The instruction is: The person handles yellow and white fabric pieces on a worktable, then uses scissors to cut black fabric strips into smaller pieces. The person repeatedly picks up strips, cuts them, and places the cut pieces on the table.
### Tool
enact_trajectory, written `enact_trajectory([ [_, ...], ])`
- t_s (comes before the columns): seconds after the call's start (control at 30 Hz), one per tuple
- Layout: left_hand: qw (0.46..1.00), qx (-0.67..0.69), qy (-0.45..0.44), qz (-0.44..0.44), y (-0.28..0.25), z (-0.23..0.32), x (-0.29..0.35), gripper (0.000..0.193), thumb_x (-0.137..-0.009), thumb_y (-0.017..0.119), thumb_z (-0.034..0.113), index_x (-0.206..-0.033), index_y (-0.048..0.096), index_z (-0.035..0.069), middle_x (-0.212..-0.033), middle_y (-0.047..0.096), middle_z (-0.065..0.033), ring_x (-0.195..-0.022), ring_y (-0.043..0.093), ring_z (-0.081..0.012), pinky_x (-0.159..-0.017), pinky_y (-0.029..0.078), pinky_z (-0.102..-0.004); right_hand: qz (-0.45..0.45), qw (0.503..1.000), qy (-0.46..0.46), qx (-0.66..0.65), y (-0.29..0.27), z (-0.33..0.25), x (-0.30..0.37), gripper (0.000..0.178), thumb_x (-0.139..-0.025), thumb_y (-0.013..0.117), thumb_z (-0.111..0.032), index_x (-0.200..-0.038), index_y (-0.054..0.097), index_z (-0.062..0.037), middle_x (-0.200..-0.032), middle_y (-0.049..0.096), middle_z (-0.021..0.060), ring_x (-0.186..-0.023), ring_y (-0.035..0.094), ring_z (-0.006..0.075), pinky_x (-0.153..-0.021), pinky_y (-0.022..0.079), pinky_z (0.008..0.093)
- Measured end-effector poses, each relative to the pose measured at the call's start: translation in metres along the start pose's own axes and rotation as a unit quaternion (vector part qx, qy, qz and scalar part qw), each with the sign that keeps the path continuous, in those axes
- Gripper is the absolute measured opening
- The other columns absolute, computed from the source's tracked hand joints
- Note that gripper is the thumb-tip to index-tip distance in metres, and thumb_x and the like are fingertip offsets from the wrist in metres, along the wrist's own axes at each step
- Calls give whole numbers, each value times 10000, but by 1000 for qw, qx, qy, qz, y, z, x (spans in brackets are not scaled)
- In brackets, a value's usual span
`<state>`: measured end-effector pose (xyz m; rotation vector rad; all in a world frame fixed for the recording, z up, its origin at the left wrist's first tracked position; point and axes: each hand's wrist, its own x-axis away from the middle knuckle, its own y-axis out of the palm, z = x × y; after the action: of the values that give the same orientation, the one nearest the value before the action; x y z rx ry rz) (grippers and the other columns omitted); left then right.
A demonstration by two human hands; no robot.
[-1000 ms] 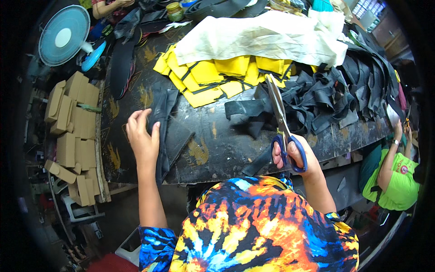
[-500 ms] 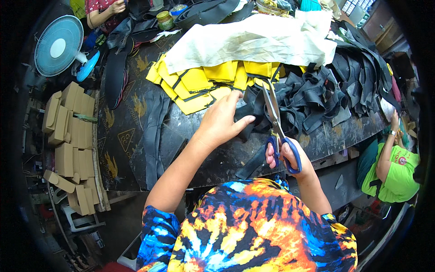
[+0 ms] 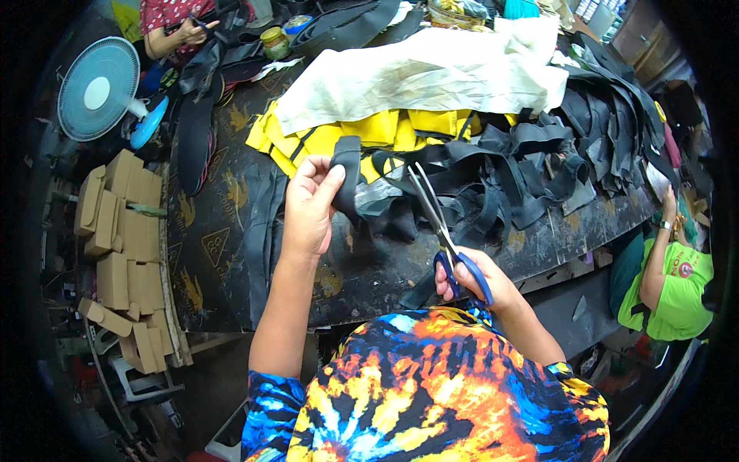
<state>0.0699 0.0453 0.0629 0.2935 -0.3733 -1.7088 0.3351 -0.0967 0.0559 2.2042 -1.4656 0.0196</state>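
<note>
Between its thumb and fingers, my left hand [image 3: 311, 204] pinches the end of a black strip [image 3: 349, 173], raised a little above the table. From there the strip runs down into a tangle of black strips [image 3: 477, 181]. My right hand [image 3: 485, 279] grips blue-handled scissors [image 3: 436, 212], fingers through the loops. The blades are slightly apart and point up and left toward the tangle, cutting nothing that I can see. Yellow pieces with black bands [image 3: 323, 138] lie beyond my left hand, partly covered by a whitish cloth [image 3: 416, 81].
A dark worktable [image 3: 219, 262] carries it all. Cardboard boxes [image 3: 115, 281] stack up at the left, below a fan [image 3: 96, 94]. One person's hand [image 3: 196, 31] shows at the far left; another person in a green shirt [image 3: 670, 289] is at the right. Black pieces [image 3: 608, 131] hang at the right edge.
My left hand has moved left and now lifts a black strip by its end; before, it reached over the tangle with thumb spread. The scissors have shifted slightly left and down, and their blades have narrowed.
</note>
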Motion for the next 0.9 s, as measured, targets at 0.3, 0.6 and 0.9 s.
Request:
enact_trajectory([
  [0.3, 989, -75, 114, 49, -7, -3, 26, 210, -965, 675, -24, -1140, 568, 24, -1086, 595, -21, -983, 581, -74, -908, 483, -232, -83, 991, 75, -73, 31, 5, -27, 345, -1078, 558, -393, -1076, 603, -50, -954, 658, 40, -834, 643, 106, -795, 540, 261],
  [0.6, 985, -75, 141, 58, -1, -14, 41, 200, -965, 676, -36, -1113, 566, 41, -1063, 553, 5, -954, 539, -54, -872, 467, -214, -29, 997, 43, -65, 52, -2, -46, 360, -1065, 583, -402, -1025, 627, -47, -902, 661, 44, -793, 649, 108, -727, 538, 255],
  [0.9, 984, -36, 148, 91, -8, -6, 39, 178, -981, 670, -9, -1109, 561, 51, -1038, 551, 6, -951, 539, -55, -872, 442, -205, 3, 999, 39, 6, 44, -4, -40, 372, -988, 697, -391, -976, 621, -27, -803, 645, 41, -685, 644, 108, -627, 543, 248],
])
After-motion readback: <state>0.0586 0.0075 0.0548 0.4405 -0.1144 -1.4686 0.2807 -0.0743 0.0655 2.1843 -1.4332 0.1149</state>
